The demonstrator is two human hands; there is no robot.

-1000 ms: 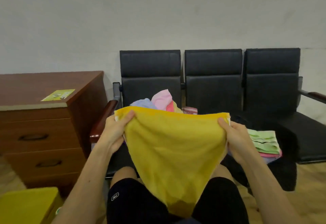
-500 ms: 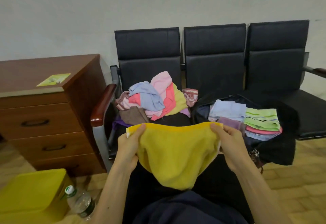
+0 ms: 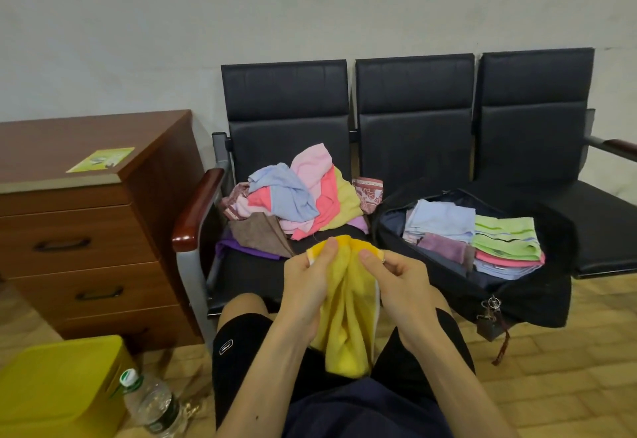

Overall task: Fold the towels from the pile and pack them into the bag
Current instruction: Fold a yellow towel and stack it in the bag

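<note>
My left hand and right hand pinch the top corners of the fuzzy yellow towel close together, left of the open black fabric bag; the jumbled multicoloured towel pile lies left too.

text: none legible | green sticker: blurred | bottle label: blurred

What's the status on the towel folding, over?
Left hand and right hand both pinch yellow towel, top corners together. Bag open, folded towels inside. Nothing blocking.
</note>
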